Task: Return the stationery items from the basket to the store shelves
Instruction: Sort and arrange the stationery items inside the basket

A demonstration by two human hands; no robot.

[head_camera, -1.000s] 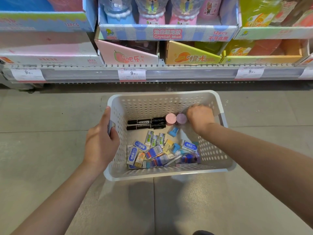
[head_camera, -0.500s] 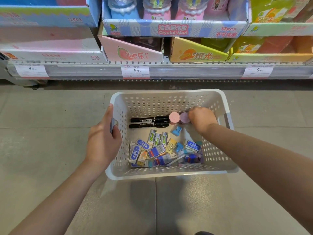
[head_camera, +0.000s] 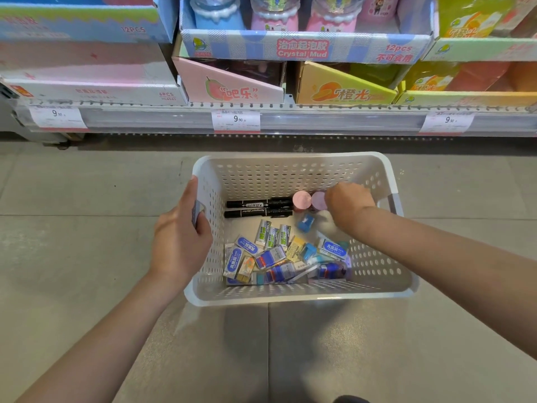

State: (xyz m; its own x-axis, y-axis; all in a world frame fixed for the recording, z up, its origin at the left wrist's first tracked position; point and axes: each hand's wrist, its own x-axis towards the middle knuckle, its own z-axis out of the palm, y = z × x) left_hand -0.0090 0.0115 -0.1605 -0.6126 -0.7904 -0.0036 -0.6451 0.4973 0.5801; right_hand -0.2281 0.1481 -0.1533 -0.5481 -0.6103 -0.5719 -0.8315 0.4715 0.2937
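Observation:
A white perforated basket (head_camera: 290, 173) is held over the floor in front of the shelf. My left hand (head_camera: 181, 237) grips its left rim and handle. Inside lie two black markers (head_camera: 258, 207), a pink round tub (head_camera: 301, 199), a purple round tub (head_camera: 318, 200), a blue sharpener (head_camera: 305, 223) and several boxed erasers (head_camera: 273, 254). My right hand (head_camera: 347, 203) reaches down into the basket's far right corner beside the purple tub, its fingers curled; they are hidden behind the hand, so what they hold does not show.
The lowest shelf (head_camera: 290, 120) runs across the top with price tags reading 9.90. Above it stand display boxes: a Crystal Mud box (head_camera: 302, 49), a pink box (head_camera: 232, 88) and a yellow box (head_camera: 345, 91). Grey floor tiles (head_camera: 87, 257) lie below.
The view has shifted slightly, so the basket sits a little lower and to the right. My right hand has stayed in the far right corner by the purple tub.

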